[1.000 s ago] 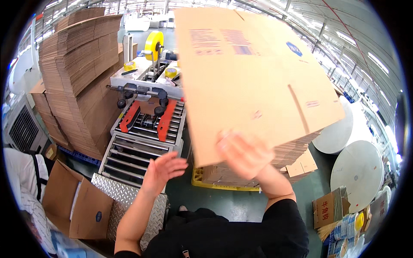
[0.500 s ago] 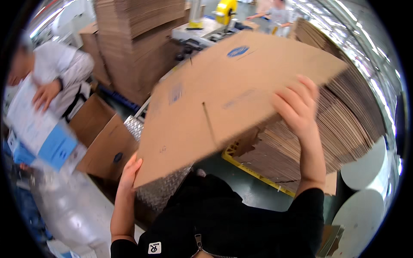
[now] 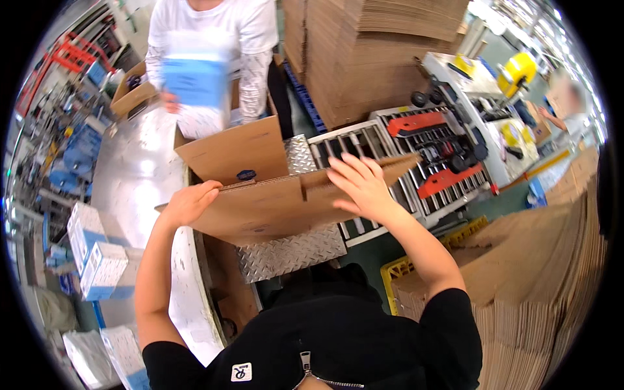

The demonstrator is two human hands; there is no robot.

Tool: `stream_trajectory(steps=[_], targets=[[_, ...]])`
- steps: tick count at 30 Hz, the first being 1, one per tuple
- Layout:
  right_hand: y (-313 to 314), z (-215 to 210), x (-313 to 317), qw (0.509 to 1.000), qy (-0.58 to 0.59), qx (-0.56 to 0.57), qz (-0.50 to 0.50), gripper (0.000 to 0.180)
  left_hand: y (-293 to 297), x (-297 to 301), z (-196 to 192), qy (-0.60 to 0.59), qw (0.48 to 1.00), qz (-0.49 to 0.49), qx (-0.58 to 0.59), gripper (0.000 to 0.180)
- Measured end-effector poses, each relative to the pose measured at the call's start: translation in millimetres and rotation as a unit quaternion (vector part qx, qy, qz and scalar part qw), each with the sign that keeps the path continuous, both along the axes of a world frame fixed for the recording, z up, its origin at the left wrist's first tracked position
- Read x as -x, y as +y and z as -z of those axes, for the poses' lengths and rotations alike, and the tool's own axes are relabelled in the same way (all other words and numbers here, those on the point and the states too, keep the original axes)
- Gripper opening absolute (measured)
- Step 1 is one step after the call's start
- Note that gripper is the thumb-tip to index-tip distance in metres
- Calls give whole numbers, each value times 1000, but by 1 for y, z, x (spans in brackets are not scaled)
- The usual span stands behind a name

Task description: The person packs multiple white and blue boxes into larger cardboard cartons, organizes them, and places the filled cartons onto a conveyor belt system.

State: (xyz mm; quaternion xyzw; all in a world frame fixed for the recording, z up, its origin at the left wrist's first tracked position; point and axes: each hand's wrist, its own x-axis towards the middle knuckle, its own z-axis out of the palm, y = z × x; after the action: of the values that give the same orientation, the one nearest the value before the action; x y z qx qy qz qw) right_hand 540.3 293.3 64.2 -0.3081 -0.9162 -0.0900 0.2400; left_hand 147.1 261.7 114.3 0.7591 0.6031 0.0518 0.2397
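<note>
A folded brown cardboard box (image 3: 273, 218) is held in front of me, its long upper edge slanting up to the right. My left hand (image 3: 190, 203) is closed on the edge near its left end. My right hand (image 3: 363, 185) grips the upper edge farther right, fingers spread over it and thumb on the near side. Just beyond stands an open cardboard box (image 3: 234, 153) with a dark blue mark. Across it a person in white (image 3: 250, 39) holds a blue-and-white carton (image 3: 198, 81), blurred by motion.
A shiny metal worktable (image 3: 133, 156) runs along the left, with blue-and-white cartons (image 3: 107, 270) near its front. A tread-plate step (image 3: 292, 253) lies below the held box. Beyond it is a roller conveyor (image 3: 357, 146). Stacked flat cardboard stands at the back (image 3: 383, 58) and right (image 3: 520, 331).
The view has swung left. The cardboard box has come down from raised and broadside to nearly edge-on beside the open box. Both hands still hold it.
</note>
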Motion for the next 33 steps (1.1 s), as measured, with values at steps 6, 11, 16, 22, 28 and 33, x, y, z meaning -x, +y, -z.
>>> stream_trajectory(steps=[6,11,16,22,28,33], targets=[[-17,13,-20,991,117,16,-66,35,-13,-6,8,-105,985,-55,127,33],[-2,3,-24,974,133,65,-172,41,-53,-21,-6,236,969,-63,-48,28],[-1,-16,58,850,192,146,-468,45,-60,89,-15,274,922,-248,-116,29],[-3,98,194,857,-78,336,-382,33,-73,33,63,-73,956,43,282,87],[31,54,181,962,-54,23,-265,42,-96,74,33,-2,950,228,212,95],[95,-33,155,935,-74,286,198,48,-34,43,82,81,981,-88,-151,117]])
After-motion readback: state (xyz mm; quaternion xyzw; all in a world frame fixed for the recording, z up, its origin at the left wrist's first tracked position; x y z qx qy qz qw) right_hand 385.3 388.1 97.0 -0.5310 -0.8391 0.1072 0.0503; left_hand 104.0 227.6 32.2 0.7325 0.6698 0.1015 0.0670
